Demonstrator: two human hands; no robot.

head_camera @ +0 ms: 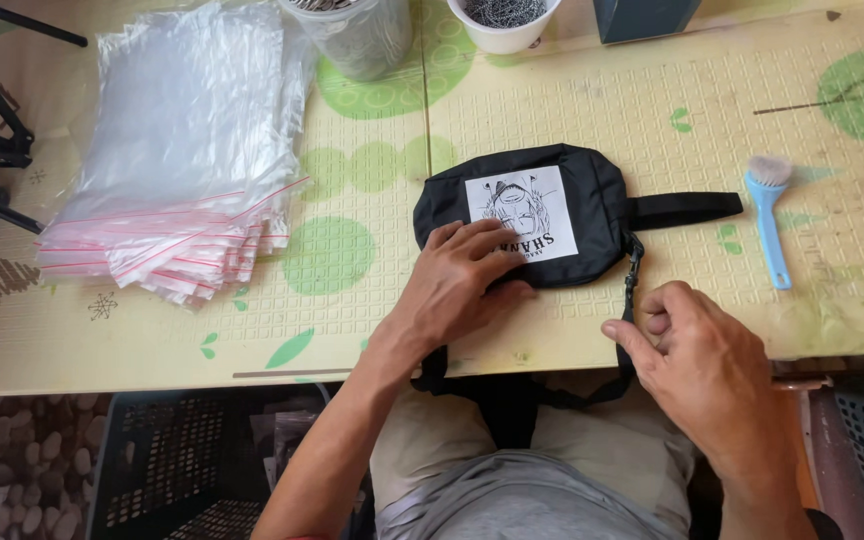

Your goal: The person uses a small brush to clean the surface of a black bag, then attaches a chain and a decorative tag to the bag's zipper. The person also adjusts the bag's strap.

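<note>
Pressing spread left hand (462, 275) fingers on a black pouch (552, 205), right hand (697, 350) pinches its strap (630, 300), which could slip.

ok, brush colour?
Light blue brush with pale, whitish bristles; head view, right of the black pouch.

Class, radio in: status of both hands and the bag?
Left hand flat on black bag. Right hand pinching its strap. Blue brush lies clear.
</note>
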